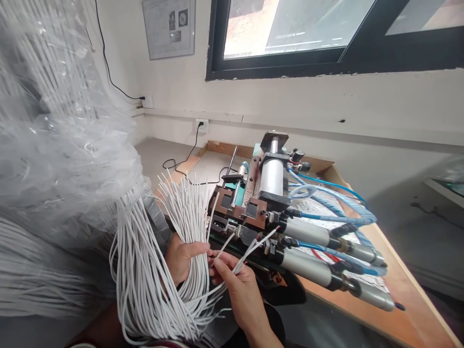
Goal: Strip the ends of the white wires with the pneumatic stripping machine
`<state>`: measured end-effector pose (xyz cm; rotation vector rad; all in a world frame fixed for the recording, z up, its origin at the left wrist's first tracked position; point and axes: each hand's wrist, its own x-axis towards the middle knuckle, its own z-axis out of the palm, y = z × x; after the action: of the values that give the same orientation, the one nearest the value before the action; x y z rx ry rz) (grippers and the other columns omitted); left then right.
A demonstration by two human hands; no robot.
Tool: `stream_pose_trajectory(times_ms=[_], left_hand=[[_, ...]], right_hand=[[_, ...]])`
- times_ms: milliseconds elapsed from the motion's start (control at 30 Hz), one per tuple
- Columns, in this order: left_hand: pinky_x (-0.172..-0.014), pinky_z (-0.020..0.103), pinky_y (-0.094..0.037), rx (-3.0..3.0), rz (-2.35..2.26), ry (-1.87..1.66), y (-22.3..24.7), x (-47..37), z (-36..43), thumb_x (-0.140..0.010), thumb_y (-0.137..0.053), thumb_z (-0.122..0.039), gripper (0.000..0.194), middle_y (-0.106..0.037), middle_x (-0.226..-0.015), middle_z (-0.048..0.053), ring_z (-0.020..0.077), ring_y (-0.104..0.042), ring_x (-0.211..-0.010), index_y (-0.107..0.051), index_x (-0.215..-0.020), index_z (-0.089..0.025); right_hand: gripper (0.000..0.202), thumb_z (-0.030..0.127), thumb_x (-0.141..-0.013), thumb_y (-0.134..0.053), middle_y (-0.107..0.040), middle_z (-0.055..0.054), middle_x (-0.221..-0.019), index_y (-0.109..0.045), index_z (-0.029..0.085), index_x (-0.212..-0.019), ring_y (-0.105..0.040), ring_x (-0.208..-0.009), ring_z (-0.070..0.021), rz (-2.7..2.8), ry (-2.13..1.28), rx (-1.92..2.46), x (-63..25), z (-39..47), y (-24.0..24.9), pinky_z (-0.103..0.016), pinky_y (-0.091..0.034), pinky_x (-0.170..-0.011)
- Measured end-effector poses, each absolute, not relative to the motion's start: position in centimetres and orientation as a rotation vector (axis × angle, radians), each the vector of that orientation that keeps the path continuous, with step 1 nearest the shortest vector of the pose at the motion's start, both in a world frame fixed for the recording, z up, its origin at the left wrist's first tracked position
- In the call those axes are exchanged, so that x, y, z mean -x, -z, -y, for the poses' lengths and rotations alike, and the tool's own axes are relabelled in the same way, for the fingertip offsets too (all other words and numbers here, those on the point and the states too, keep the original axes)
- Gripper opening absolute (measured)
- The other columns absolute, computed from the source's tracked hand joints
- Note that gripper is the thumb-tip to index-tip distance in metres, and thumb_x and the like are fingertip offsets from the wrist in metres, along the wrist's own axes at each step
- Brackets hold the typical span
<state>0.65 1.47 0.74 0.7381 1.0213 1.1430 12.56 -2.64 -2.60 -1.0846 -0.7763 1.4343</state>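
My left hand (182,260) is wrapped round a thick bundle of white cables (194,227), whose cut ends fan out upward. Just to its right, my right hand (235,280) pinches a few white cables (248,253), some with reddish tips pointing up and right. The fingertips of both hands are close together in front of a pneumatic machine (253,212) with brown blocks and metal cylinders. More white cables (136,270) hang in a large looped bunch left of my left hand.
Clear plastic wrapping (72,159) with more cables fills the left side. Blue air hoses (337,193) curve over the wooden table (409,299) at the right. Behind are a wall socket (202,126), a framed sheet (169,29) and a dark-framed window (290,67).
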Motion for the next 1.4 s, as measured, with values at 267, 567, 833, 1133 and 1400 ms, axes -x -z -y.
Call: stream_pose_trajectory(times_ms=[267,567,833,1133,1400], left_hand=[[-0.047,0.022,-0.051,-0.745,-1.04,-1.172,-1.2,-0.9,-2.1,-0.053,-0.067,-0.011,0.017,-0.06,-0.054,-0.004,0.0129,-0.061,-0.049,-0.059,-0.069,-0.013],[-0.048,0.022,-0.051,-0.774,-1.019,-1.171,-1.6,-1.2,-2.4,-0.054,-0.067,-0.012,0.019,-0.06,-0.056,-0.004,0.0123,-0.061,-0.049,-0.059,-0.071,-0.014],[-0.047,0.024,-0.05,-0.773,-1.039,-1.141,-1.4,-1.4,-2.4,-0.053,-0.066,-0.013,0.017,-0.061,-0.053,-0.002,0.0142,-0.061,-0.048,-0.059,-0.069,-0.013],[-0.048,0.023,-0.044,-0.844,-0.955,-1.063,-0.9,-1.5,-1.3,-0.048,-0.063,-0.004,0.011,-0.059,-0.048,-0.001,0.0126,-0.055,-0.047,-0.06,-0.055,-0.012],[-0.048,0.024,-0.048,-0.781,-1.036,-1.09,-0.7,-0.6,-1.3,-0.049,-0.066,-0.007,0.015,-0.062,-0.052,-0.002,0.015,-0.06,-0.049,-0.061,-0.062,-0.013]], right_hand=[[0.024,0.032,-0.06,-0.075,-0.061,0.001,-0.058,-0.068,0.014,-0.073,-0.043,-0.046,-0.0075,0.375,-1.236,1.036,-11.7,1.2,2.7,-0.021,-0.034,-0.044],[0.026,0.022,-0.045,-0.081,-0.06,0.001,-0.053,-0.067,0.011,-0.064,-0.042,-0.042,-0.0039,0.05,-1.384,0.939,-12.0,0.3,1.5,-0.015,-0.034,-0.038],[0.023,0.018,-0.046,-0.082,-0.059,0.002,-0.052,-0.065,0.013,-0.061,-0.046,-0.044,-0.005,-0.06,-1.549,0.815,-11.9,-0.1,1.4,-0.015,-0.04,-0.042],[0.028,0.034,-0.052,-0.079,-0.056,0.003,-0.051,-0.068,0.013,-0.067,-0.042,-0.047,-0.0066,0.322,-1.431,0.958,-11.2,0.8,0.9,-0.019,-0.035,-0.047],[0.025,0.03,-0.048,-0.079,-0.053,0.004,-0.051,-0.064,0.014,-0.059,-0.041,-0.046,-0.0077,0.198,-1.291,1.045,-11.2,1.3,1.5,-0.02,-0.033,-0.044]])
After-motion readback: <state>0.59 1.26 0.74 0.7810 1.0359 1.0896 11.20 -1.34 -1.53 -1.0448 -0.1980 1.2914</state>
